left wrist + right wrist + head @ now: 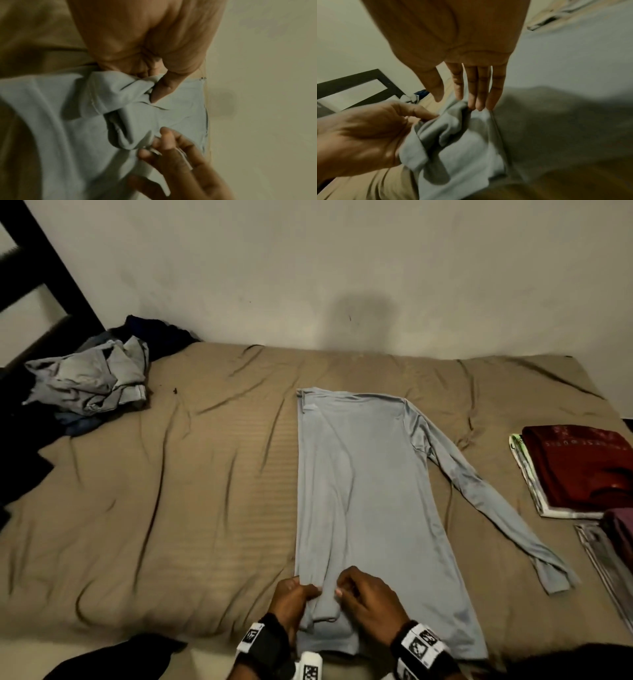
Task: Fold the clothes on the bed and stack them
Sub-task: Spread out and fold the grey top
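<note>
A light grey-blue long-sleeved shirt lies flat on the tan bed. Its left side is folded inward and its right sleeve stretches out toward the right. Both hands work at the near hem. My left hand pinches the bunched cuff of the folded-in sleeve between thumb and fingers; the left wrist view shows this pinch, the left hand on the cuff. My right hand sits just right of that cuff, and in its wrist view the right hand has straight fingers, their tips touching the cloth.
A heap of unfolded grey and dark clothes sits at the bed's back left by a black frame. Folded stacks, one topped with a maroon garment, another nearer, line the right edge. A wall runs behind the bed.
</note>
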`<state>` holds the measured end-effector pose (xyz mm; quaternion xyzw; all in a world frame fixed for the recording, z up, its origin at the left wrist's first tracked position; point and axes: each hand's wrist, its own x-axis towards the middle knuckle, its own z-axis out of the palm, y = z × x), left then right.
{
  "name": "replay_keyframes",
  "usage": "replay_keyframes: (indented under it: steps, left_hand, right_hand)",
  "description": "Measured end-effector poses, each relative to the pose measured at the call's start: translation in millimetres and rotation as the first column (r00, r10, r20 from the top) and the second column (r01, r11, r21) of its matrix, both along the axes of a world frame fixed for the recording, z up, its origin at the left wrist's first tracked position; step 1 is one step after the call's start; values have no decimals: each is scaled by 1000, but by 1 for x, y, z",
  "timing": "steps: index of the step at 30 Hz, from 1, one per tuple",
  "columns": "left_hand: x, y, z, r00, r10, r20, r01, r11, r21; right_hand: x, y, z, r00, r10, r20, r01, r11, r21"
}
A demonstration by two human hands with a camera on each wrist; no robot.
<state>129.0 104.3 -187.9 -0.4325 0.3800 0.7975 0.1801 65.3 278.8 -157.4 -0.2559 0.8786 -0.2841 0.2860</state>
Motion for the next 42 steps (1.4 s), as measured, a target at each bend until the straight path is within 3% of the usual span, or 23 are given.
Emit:
replay_keyframes:
  steps: [2,4,6,8,9,11,15,19,21,24,28,30,33,35,36,38,40,42]
  left_hand:
    - [4,0,-3,997,78,15,-79,993,82]
    - [6,1,7,990,139,33,-143,954,263]
    - [5,1,9,987,156,30,-156,925,345]
    - [7,2,3,991,134,23,-135,945,298]
    - [7,2,-1,992,128,17,-128,961,247]
    - [11,2,-10,992,95,77,-103,988,114]
    - [21,-2,-21,998,51,23,-47,990,-136]
    - [32,-2,-25,996,81,-47,-93,915,-391]
    - [38,-1,-28,999,12,-34,-27,882,-471]
    - [44,-3,-47,989,-129,69,143,756,-639]
    - [48,1,-33,945,-240,222,318,524,-790]
    - [55,3,-25,926,-244,289,370,428,-824]
    - [62,6,-4,884,-243,399,456,270,-848]
    - [62,8,8,901,-233,365,410,187,-893]
    - [60,10,11,924,-222,310,354,192,-915]
    - [50,18,12,963,-216,164,228,318,-920]
    - [34,37,15,967,-255,27,158,513,-844]
    - [17,67,20,957,-274,-90,154,751,-642]
  right_hand:
    - [10,3,-20,997,-74,31,74,997,8]
    - [18,0,-24,954,-284,93,294,950,-107]
    - [21,-5,-25,783,-519,344,601,773,-202]
    - [23,-12,-25,513,-533,673,783,611,-113]
    - [25,-14,-26,404,-498,767,809,587,-45]
    - [35,-16,-25,327,-451,831,784,620,28]
    - [45,-15,-26,359,-532,767,805,593,34]
    - [49,-10,-24,388,-569,725,829,559,-4]
    - [54,-9,-23,410,-604,683,811,584,29]
    - [62,-5,-30,483,-671,563,765,635,101]
    - [60,6,-29,718,-612,332,583,789,192]
    - [54,21,-24,774,-615,153,564,778,276]
    - [33,63,-15,646,-763,-21,745,625,233]
    - [20,106,-16,533,-830,-163,844,507,176]
    - [15,130,-22,504,-837,-215,861,467,201]
    - [12,162,-32,498,-851,-168,834,417,362]
    - [14,175,-47,456,-890,35,803,427,416]
    - [19,174,-54,444,-881,163,814,473,337]
